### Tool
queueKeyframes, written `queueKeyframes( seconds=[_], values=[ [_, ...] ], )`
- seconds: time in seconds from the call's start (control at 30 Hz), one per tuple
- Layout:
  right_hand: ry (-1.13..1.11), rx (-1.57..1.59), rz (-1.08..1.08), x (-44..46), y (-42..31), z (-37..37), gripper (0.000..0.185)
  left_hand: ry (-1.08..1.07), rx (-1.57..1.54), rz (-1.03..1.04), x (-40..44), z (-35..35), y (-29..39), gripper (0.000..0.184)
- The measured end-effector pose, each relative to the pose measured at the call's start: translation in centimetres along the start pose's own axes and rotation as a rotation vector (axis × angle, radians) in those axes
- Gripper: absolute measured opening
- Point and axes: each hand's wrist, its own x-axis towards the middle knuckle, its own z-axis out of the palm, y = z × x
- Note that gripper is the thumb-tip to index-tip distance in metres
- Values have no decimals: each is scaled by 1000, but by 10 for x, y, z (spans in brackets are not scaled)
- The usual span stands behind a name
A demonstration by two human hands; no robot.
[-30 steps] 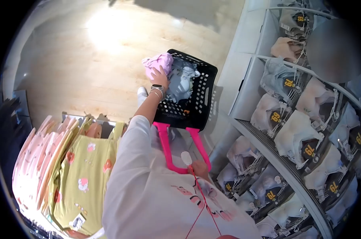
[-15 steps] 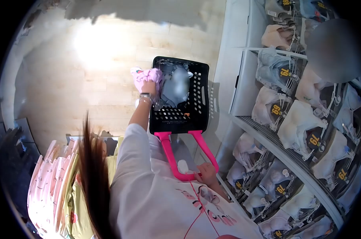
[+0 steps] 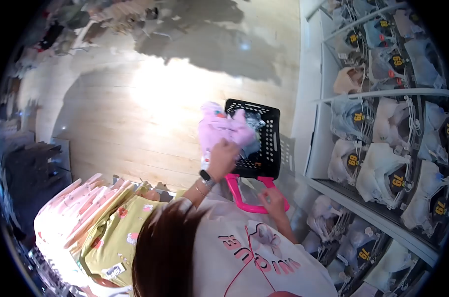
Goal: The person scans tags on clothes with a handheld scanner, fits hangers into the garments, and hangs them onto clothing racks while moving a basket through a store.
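Note:
My left hand, with a watch on its wrist, is closed on a pink garment. The bunched cloth hangs over the left rim of a black plastic shopping basket and hides part of its inside. Some grey-blue garments show in the basket behind the pink one. Over the front right part of the basket's pink handle is my right hand, its fingers curled. Whether they grip the handle or something small is not clear.
Shelves on the right hold several rows of bras with price tags. At the lower left hang pink pyjamas and a green printed garment. Dark stacked goods stand at the far left. The floor is light wood.
The pink garment has come up higher and more spread out, toward the basket's rim, in my left hand. My right hand has shifted along the handle. The view has turned, showing more shelves.

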Motion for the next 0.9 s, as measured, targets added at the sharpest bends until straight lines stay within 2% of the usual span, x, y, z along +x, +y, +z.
queueKeyframes(
  seconds=[0.07,0.1,0.13,0.17,0.2,0.27,0.33,0.37,0.47,0.5,0.53,0.6,0.63,0.7,0.77,0.8,0.87,0.9],
  values=[
    [165,304,209,22,-6,-4,29,-80,21,185,4,-25,39,14],
    [243,576,241,38,9,-4,38,-50,34,269,1,-30,58,11],
    [276,694,266,58,5,-11,44,-31,41,357,-6,-31,77,8],
    [313,812,288,78,1,-19,50,-100,78,394,-16,-28,97,7],
    [312,775,296,99,-21,-37,52,-173,116,428,-28,-26,117,8],
    [111,1057,478,127,-18,-46,56,-165,226,575,-51,-34,161,10],
    [-174,1086,533,130,-40,-65,58,-287,210,614,-76,-28,198,12],
    [-330,1080,547,130,-49,-78,59,-260,205,604,-87,-13,208,13],
    [-564,1166,609,117,-60,-93,61,-212,168,381,-106,-3,233,14],
    [-596,1198,537,108,-72,-105,59,-179,27,304,-112,-3,241,13],
    [-626,1233,466,98,-84,-116,57,-41,-84,125,-120,-4,251,15],
    [-619,1315,180,88,-73,-117,62,250,-318,-187,-138,-9,268,20],
    [-626,1388,218,82,-78,-123,76,513,-283,-239,-148,-17,266,20],
    [-788,1273,73,83,-61,-118,83,915,-152,-412,-161,-55,277,26],
    [-908,1167,3,76,-68,-115,92,1223,-291,-431,-177,-81,276,61],
    [-928,1061,-86,74,-71,-111,91,1213,-286,-432,-182,-101,283,72],
    [-959,850,-265,69,-74,-100,89,1077,-506,-524,-197,-122,290,64],
    [-948,747,-308,65,-80,-97,88,974,-855,-575,-208,-125,292,61]
  ],
)
